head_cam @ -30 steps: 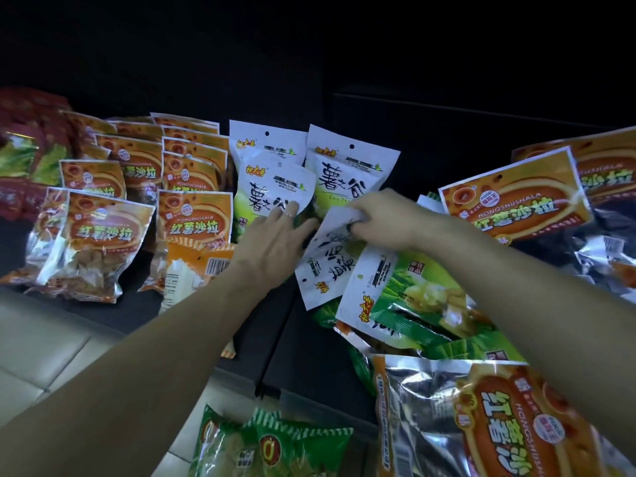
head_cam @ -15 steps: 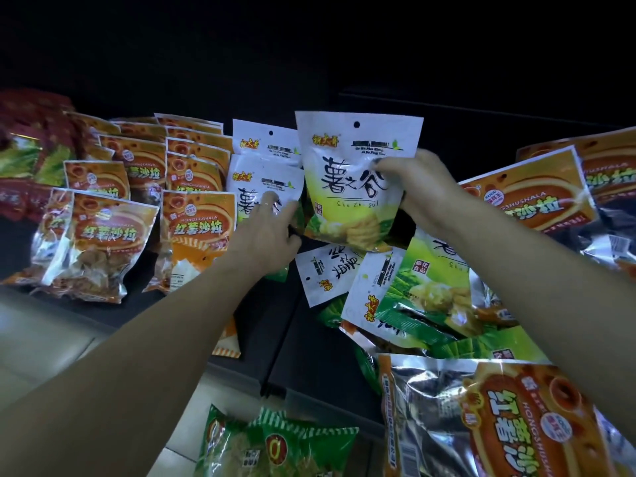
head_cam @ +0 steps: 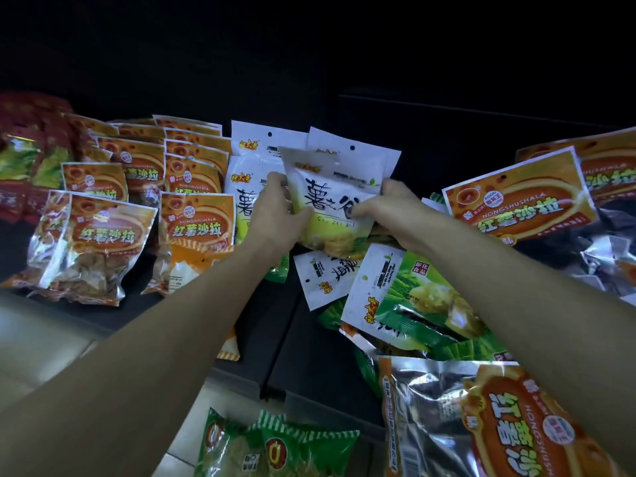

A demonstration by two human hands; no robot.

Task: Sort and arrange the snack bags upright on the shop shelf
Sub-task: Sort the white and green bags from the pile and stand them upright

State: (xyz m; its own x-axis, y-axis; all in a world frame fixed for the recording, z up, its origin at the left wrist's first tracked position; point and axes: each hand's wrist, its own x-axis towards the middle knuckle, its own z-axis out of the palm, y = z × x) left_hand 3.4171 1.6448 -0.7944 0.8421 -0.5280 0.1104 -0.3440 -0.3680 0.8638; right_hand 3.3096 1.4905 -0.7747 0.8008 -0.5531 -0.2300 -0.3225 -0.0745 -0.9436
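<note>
Hands meet on one white bag (head_cam: 332, 204), held upright above the dark shelf (head_cam: 275, 339). Left hand (head_cam: 275, 215) curls its grip round the bag's left edge; right hand (head_cam: 389, 210) pinches the right edge, thumb on the front. Behind it stand more white bags (head_cam: 254, 156). Orange bags (head_cam: 198, 218) stand in rows to the left. Green bags (head_cam: 413, 304) lie flat below the right wrist.

This is a shop: a dark shelf (head_cam: 275, 339) carries many sealed snack bags of the same brands. Orange bags (head_cam: 198, 225) stand in rows at far left, white bags (head_cam: 261, 146) beside them, and more orange bags (head_cam: 516, 201) lie at far right.
</note>
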